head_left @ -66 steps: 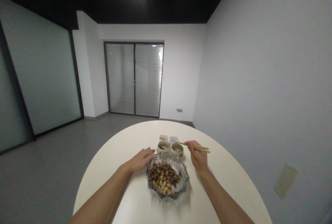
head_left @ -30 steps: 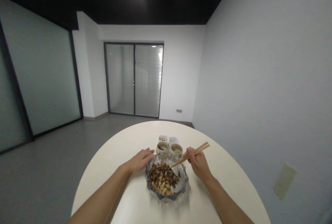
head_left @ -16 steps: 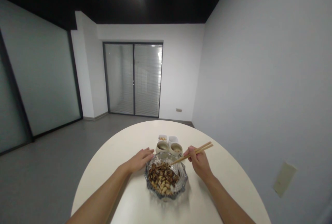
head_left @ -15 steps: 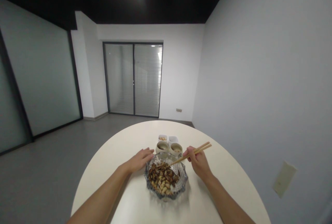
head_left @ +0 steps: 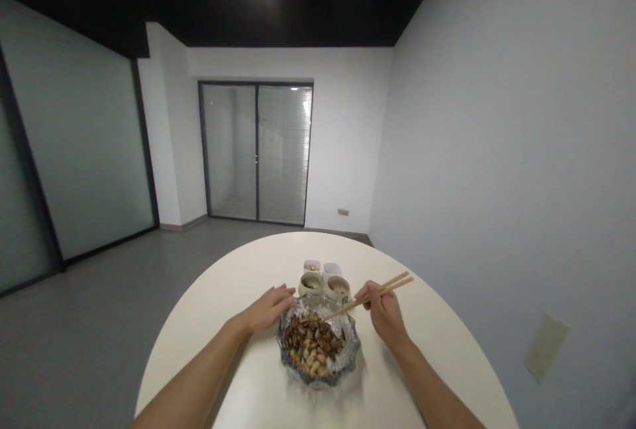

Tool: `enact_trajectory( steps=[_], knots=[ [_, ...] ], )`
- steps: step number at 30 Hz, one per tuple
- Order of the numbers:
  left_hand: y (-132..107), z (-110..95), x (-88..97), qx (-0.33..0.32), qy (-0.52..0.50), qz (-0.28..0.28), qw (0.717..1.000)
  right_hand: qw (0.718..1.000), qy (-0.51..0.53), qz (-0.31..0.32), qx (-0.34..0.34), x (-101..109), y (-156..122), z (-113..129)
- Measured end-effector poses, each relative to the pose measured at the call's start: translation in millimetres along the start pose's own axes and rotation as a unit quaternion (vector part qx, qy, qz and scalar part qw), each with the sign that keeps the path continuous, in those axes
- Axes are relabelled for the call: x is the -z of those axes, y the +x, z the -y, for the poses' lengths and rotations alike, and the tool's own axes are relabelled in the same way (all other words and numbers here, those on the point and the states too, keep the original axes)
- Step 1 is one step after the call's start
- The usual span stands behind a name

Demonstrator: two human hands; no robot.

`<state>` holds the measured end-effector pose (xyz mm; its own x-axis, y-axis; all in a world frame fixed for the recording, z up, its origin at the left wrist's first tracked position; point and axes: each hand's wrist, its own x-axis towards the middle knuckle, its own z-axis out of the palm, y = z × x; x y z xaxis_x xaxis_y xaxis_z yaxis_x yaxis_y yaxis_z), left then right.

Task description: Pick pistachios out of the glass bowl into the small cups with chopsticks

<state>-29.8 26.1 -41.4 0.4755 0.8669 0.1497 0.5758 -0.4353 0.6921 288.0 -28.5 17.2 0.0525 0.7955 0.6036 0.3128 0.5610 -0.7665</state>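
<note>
A scalloped glass bowl (head_left: 350, 353) holds dark brown seeds (head_left: 311, 331) and pale nuts (head_left: 314, 356), the nuts towards its near side. My right hand (head_left: 385, 315) grips a pair of wooden chopsticks (head_left: 370, 295), whose tips reach down among the seeds in the bowl. Whether the tips pinch anything is too small to tell. Against the bowl's upper left rim rests my left hand (head_left: 271, 306), fingers stretched out and holding nothing.
Just beyond the bowl stand two round cream cups, a left one (head_left: 311, 283) and a right one (head_left: 338, 288). Behind them are two small white dishes; the left dish (head_left: 312, 265) has small bits in it. All stand on a round white table (head_left: 238, 376). A wall (head_left: 497, 184) rises on the right.
The chopsticks' rear ends have swung slightly right and spread apart a little, as my right hand shifted a bit right. My left hand stays at the bowl's rim.
</note>
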Motion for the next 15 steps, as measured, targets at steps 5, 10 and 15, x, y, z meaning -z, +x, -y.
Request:
enact_trajectory(
  steps=[5,10,15],
  knots=[
    [0.4,1.3,-0.1,0.002,0.008,0.007,1.000,1.000,-0.016,-0.001,-0.002,0.8,0.5,-1.9],
    [0.7,5.3,-0.9,0.001,0.002,0.003,1.000,0.999,-0.038,0.021,-0.002,1.0,-0.3,-7.8],
    [0.4,4.8,-0.5,-0.002,-0.007,0.000,1.000,0.998,-0.046,0.044,0.008,0.5,-1.2,-9.2]
  ],
)
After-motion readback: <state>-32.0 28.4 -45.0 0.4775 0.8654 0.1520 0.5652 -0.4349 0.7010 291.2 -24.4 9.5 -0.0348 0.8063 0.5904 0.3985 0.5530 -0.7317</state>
